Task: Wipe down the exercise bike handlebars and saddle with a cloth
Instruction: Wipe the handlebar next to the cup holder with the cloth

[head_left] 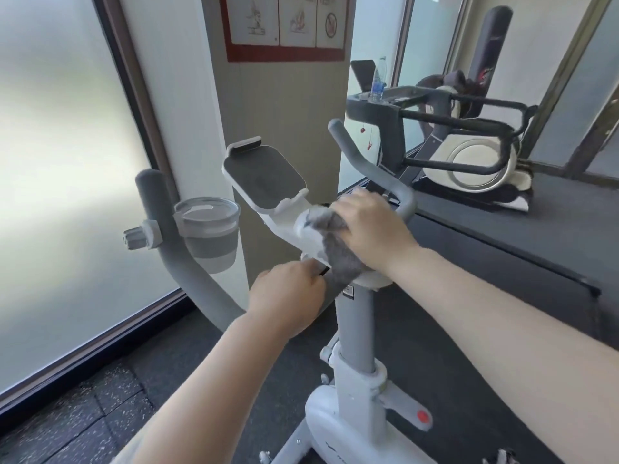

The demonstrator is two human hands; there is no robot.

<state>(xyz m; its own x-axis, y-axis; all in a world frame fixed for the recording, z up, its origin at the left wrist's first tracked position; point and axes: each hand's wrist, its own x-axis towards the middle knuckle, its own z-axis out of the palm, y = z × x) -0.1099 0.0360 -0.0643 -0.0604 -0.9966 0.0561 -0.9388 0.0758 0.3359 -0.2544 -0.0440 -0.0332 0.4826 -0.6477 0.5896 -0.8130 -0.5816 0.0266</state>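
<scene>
A frosted window [57, 135] fills the far left, with speckled dark floor mats [83, 406] below it. Next comes the left arm of the grey handlebars [160, 229], rising to a rounded foam tip, with a knob [137, 238] clamped on its side. A grey cup holder [209, 229] hangs from that arm, just beside the knob.

Nearer the middle, the left hand [288, 299] wraps its curled fingers around the lower stretch of the handlebar where it meets the bike's stem; the fingertips are tucked out of sight beneath. Above it the white tablet tray [264, 177] tilts up, its dark pad facing the camera, in front of a beige pillar [274, 105] that carries a red-framed notice [284, 25].

The grey cloth [335, 249] lies bunched over the white hub just under the tray, at the middle of the handlebars. The right hand [371, 229] grips it from above, fingers curled over the upper folds and pressing the cloth to the hub, while the loose end hangs toward the left hand. The right handlebar arm curves up behind this hand. Below, the grey stem [355, 329] drops into the white bike frame [335, 420].

To the right stands a treadmill [502, 229], with a water bottle [378, 78] upright on its console, and another exercise machine [475, 155] behind it
</scene>
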